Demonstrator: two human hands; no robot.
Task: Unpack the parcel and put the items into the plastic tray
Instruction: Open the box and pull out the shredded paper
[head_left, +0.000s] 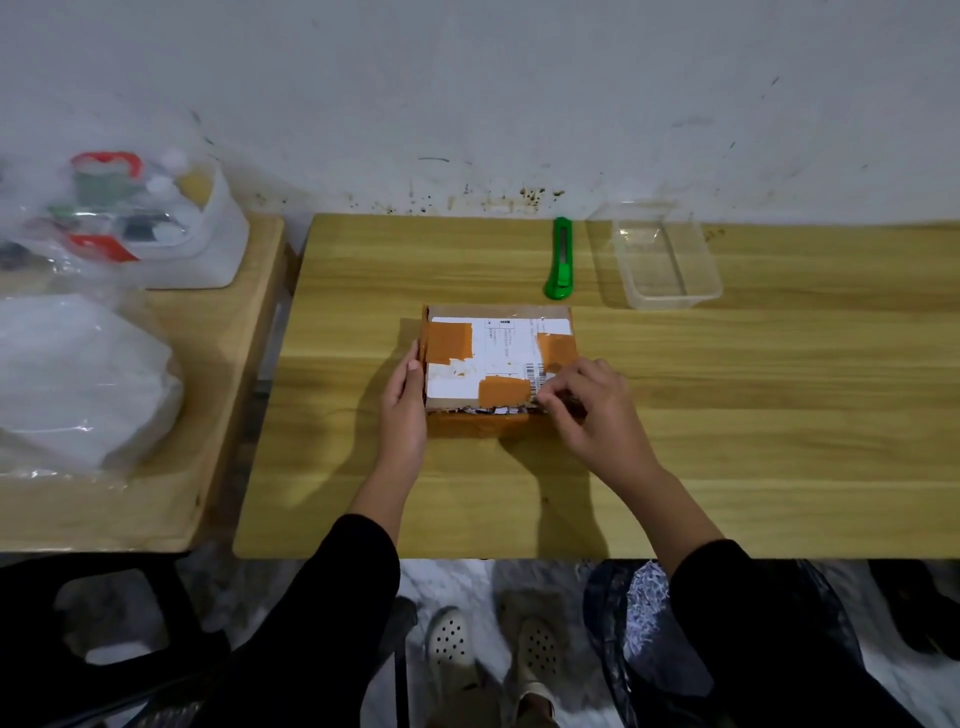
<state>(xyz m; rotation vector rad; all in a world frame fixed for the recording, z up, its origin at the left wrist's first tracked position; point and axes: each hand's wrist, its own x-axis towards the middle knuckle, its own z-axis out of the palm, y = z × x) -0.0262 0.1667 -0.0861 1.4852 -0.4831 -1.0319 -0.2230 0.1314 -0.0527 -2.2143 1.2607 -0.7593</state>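
Two hands: both worked on the parcel (498, 364)
Left hand (404, 400): flat, open against its left side
Right hand (587, 402): fingertips pinched tape at its near right corner
Parcel: mid-desk (727, 415), sealed
Plastic tray (662, 260): behind it, right of the green utility knife (560, 260)

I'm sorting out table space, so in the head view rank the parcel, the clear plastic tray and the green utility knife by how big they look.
1. Parcel, largest.
2. Clear plastic tray; it sits farther back, so the gap may be overstated.
3. Green utility knife, smallest.
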